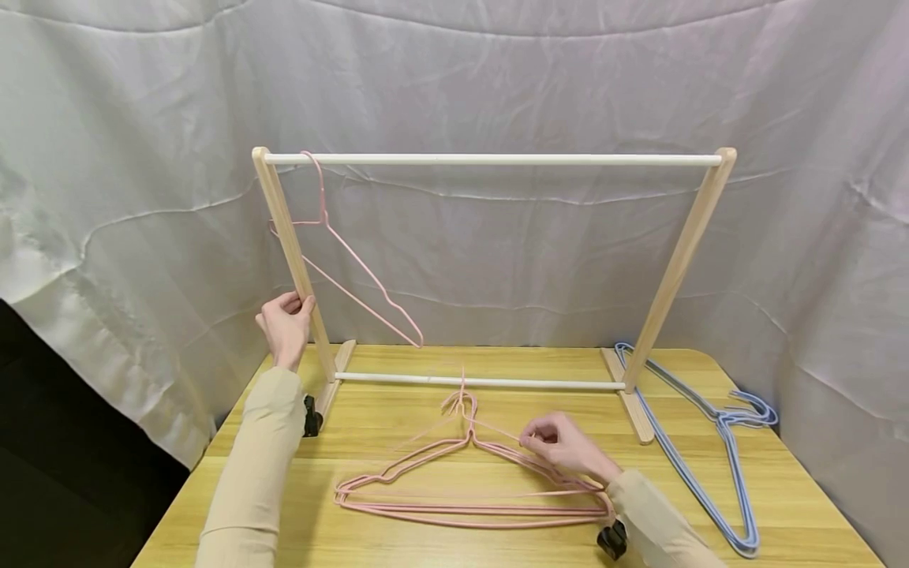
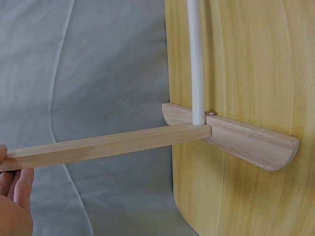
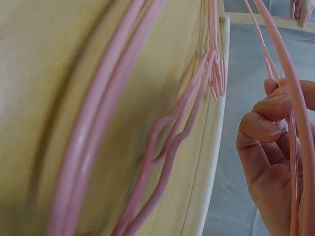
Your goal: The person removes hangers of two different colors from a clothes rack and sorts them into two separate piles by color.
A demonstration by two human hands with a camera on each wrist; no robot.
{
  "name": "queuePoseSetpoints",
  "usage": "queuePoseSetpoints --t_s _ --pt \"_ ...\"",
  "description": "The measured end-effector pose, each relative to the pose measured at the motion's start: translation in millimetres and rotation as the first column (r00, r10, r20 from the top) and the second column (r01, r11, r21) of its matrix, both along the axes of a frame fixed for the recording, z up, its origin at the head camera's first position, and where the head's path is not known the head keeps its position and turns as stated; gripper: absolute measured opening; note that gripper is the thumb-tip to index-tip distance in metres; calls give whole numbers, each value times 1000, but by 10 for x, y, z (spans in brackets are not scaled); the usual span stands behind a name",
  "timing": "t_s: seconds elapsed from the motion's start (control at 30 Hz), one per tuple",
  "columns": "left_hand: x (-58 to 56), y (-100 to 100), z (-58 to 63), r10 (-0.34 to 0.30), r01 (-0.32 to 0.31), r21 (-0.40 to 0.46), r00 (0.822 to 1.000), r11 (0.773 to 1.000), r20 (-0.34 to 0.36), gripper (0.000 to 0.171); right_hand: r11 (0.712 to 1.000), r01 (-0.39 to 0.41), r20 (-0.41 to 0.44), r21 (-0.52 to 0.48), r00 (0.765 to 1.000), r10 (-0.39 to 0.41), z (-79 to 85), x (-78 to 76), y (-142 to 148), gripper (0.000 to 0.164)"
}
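Observation:
On the left side, my left hand (image 1: 287, 327) grips the wooden post (image 1: 287, 237) of a small clothes rack. Its fingers also show around the post at the edge of the left wrist view. My right hand (image 1: 568, 446) pinches the shoulder of a pink clothes hanger (image 3: 295, 88), raised a little over a pile of similar pink hangers (image 1: 472, 509) on the table. The held hanger's hook stands near the rack's lower white bar (image 1: 533, 384). One more pink hanger (image 1: 369, 272) hangs from the upper white bar (image 1: 497, 160), near its left end.
Several blue hangers (image 1: 735, 465) lie stacked on the right of the wooden table (image 1: 802, 489), partly behind the right rack foot (image 1: 632, 402). A grey curtain (image 1: 497, 95) hangs behind the rack and along both sides.

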State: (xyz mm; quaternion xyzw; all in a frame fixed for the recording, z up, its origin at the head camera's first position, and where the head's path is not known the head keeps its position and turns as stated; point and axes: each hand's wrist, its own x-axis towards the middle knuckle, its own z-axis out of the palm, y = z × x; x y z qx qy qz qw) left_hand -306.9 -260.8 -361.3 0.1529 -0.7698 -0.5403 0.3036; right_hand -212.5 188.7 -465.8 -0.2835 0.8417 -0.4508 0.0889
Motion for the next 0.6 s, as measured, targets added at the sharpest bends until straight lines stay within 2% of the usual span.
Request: queuePoseSetpoints --t_s 0.23,0.4,0.6 --pt "2 5 -3 1 -1 -11 1000 1000 -7 30 1000 -7 7 13 1000 7 -68 31 39 18" --pt "5 10 -1 4 -4 -13 1000 1000 -8 30 999 -4 52 38 999 2 -103 52 50 15" --pt "11 12 1 3 -3 -6 1000 1000 -7 31 998 -11 4 60 1000 11 -151 60 70 12"
